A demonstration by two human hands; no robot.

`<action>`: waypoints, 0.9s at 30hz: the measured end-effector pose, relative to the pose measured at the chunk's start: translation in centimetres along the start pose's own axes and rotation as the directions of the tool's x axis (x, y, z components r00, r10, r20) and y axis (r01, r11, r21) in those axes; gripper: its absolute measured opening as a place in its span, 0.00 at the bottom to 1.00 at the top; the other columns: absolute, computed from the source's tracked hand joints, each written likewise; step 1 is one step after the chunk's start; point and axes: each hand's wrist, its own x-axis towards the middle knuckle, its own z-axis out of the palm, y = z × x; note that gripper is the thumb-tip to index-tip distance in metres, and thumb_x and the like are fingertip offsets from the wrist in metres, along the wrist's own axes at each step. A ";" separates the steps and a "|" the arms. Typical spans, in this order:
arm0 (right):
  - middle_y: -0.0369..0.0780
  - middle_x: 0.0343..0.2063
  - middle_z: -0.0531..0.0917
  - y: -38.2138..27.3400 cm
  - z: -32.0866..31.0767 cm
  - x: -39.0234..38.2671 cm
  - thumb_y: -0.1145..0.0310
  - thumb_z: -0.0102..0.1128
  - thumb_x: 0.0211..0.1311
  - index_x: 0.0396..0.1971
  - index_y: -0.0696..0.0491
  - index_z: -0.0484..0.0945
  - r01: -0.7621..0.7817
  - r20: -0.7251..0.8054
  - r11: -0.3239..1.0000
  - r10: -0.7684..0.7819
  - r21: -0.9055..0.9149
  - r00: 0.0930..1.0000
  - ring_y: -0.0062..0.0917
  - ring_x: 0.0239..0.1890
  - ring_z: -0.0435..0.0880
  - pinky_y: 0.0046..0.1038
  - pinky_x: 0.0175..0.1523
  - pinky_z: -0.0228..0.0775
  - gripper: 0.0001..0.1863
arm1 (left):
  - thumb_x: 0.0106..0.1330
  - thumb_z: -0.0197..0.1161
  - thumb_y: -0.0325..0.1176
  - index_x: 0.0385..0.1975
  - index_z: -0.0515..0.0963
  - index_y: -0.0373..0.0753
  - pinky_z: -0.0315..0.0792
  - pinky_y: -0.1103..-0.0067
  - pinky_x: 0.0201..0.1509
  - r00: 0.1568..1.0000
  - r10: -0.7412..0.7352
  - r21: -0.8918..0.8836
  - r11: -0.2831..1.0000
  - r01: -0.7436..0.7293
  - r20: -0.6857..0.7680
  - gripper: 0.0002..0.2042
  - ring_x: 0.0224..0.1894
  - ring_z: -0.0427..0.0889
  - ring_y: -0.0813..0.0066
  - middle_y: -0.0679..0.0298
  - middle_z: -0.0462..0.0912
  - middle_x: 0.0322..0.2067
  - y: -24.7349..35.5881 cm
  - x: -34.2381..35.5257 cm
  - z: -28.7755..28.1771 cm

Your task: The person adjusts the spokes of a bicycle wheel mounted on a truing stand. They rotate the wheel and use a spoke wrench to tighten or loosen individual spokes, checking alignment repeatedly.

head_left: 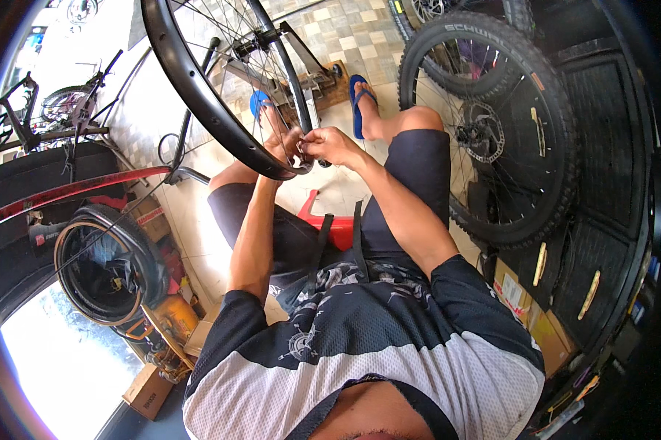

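Note:
A bare black bicycle wheel rim [191, 92], laced with thin spokes around a black hub [256, 45], stands upright in a metal wheel truing stand [312, 77]. At the rim's near end, my left hand [281, 145] is partly hidden by the rim, its fingers curled in close to the spokes and slightly blurred. My right hand [332, 145] meets it from the right, thumb and forefinger pinched together at the rim's edge. Something small and shiny shows between the hands, too small to name.
To my right leans a knobbly-tyred wheel [565, 139] with a disc rotor [481, 132], beside black drawers [602, 110]. A red stool [338, 231] is beneath me. At left are a red bar [74, 196], loose tyres [136, 242] and a cardboard box [148, 392]. Bicycle frames [22, 117] stand farther off.

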 end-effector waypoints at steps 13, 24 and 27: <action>0.43 0.32 0.90 -0.4 -1.5 0.6 0.61 0.68 0.63 0.37 0.61 0.82 -0.054 -0.222 0.918 -0.038 -0.393 0.974 0.22 0.33 0.87 0.25 0.39 0.75 0.16 | 0.68 0.72 0.44 0.39 0.84 0.41 0.62 0.86 0.23 1.000 -0.023 0.115 0.993 0.022 0.008 0.12 0.23 0.72 0.88 0.74 0.81 0.24 -0.8 2.0 -0.2; 0.44 0.30 0.88 -2.6 -0.2 -1.1 0.55 0.68 0.58 0.35 0.56 0.82 0.095 -0.121 0.883 -0.168 -0.459 0.978 0.38 0.33 0.87 0.37 0.41 0.77 0.18 | 0.66 0.72 0.48 0.32 0.83 0.39 0.60 0.85 0.21 0.981 -0.104 0.091 0.992 0.089 0.167 0.17 0.19 0.72 0.86 0.73 0.79 0.21 -0.3 1.8 -0.9; 0.44 0.31 0.88 -3.5 0.0 -1.2 0.55 0.68 0.59 0.35 0.56 0.82 0.072 -0.119 0.893 -0.138 -0.445 0.983 0.37 0.34 0.88 0.36 0.42 0.77 0.18 | 0.69 0.69 0.47 0.32 0.80 0.39 0.60 0.84 0.24 0.964 -0.130 0.108 0.988 0.108 0.230 0.16 0.24 0.71 0.87 0.73 0.75 0.22 -0.2 1.9 -1.7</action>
